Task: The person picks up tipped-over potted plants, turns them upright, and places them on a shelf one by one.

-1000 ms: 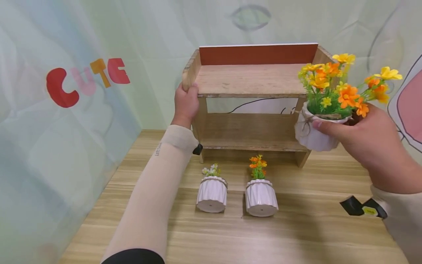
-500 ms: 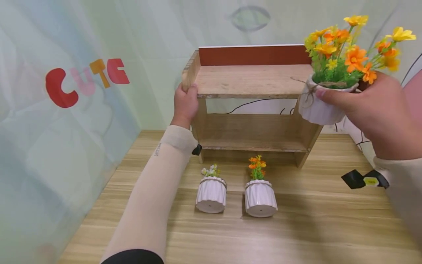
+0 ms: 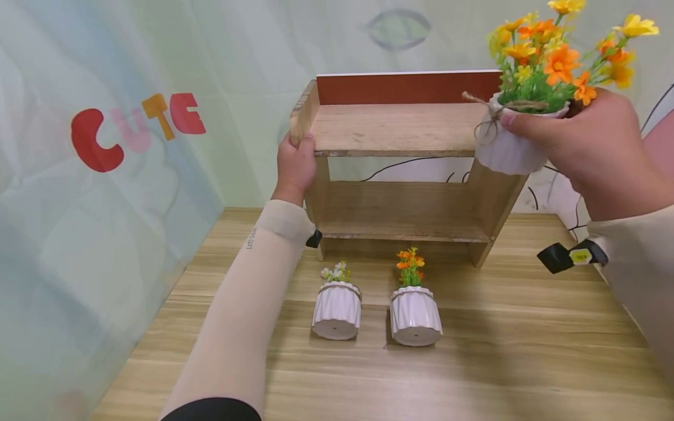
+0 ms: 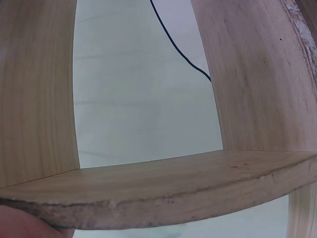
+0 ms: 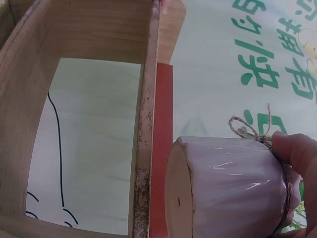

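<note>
My left hand (image 3: 297, 166) grips the left side panel of a small wooden shelf (image 3: 395, 128), thumb at the front of the upper board. In the left wrist view only a bit of the thumb (image 4: 29, 225) shows under the board's edge. My right hand (image 3: 605, 146) holds a white fluted flowerpot (image 3: 513, 143) by its rim, thumb near the twine bow. Yellow and orange artificial flowers (image 3: 560, 61) rise from it. The pot is in the air, overlapping the shelf's upper right end in the head view. The right wrist view shows the pot's base (image 5: 178, 198) beside the shelf edge.
Two smaller white pots lie in front of the shelf on the wooden table (image 3: 368, 386): one with white flowers (image 3: 337, 310), one with orange flowers (image 3: 416, 316). A printed backdrop (image 3: 253, 70) hangs behind and at left.
My right hand has raised the flowerpot from beside the shelf's right side to about the top board's height. The left hand has stayed on the side panel.
</note>
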`<state>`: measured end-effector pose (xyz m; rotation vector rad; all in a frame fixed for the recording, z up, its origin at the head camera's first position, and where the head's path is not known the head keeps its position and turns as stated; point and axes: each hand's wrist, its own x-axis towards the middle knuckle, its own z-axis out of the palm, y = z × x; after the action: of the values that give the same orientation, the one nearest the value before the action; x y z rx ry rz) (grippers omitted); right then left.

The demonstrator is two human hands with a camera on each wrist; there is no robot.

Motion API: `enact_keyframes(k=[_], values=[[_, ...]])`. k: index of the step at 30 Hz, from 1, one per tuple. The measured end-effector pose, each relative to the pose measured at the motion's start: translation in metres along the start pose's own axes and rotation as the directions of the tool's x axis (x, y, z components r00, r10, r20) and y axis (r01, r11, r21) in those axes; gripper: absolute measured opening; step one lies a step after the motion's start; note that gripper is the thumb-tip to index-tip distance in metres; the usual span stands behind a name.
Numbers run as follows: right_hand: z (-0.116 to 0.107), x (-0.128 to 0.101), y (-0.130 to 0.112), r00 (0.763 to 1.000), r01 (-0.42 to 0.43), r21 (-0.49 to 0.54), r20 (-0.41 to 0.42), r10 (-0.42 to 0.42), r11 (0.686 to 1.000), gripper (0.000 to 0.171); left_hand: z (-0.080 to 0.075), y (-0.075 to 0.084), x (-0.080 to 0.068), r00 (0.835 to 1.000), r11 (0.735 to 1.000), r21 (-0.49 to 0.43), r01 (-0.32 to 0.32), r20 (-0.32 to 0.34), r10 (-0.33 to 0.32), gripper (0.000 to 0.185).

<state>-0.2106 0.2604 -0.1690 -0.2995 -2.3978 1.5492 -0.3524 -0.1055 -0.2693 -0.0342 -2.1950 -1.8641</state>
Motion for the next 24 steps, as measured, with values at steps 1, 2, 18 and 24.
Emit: enact_keyframes(k=[1, 2, 18, 24], values=[[0.000, 0.002, -0.002, 1.000, -0.009, 0.006, 0.000, 0.009, 1.000, 0.098, 0.000, 0.000, 0.000, 1.000, 1.000, -0.001, -0.002, 0.000, 0.002, 0.056], [0.000, 0.003, -0.003, 1.000, -0.014, 0.013, -0.003, 0.014, 1.000, 0.099, 0.000, 0.000, 0.000, 1.000, 1.000, -0.001, -0.003, -0.001, 0.003, 0.056], [0.016, 0.020, -0.021, 0.993, -0.110, -0.015, -0.051, 0.109, 0.994, 0.112, -0.002, -0.002, 0.002, 1.000, 1.000, -0.009, -0.026, -0.009, 0.026, 0.055], [0.020, 0.024, -0.023, 0.988, -0.141, -0.066, -0.066, 0.136, 0.988, 0.118, -0.003, -0.003, 0.003, 0.999, 0.999, -0.018, -0.033, -0.016, 0.033, 0.055]])
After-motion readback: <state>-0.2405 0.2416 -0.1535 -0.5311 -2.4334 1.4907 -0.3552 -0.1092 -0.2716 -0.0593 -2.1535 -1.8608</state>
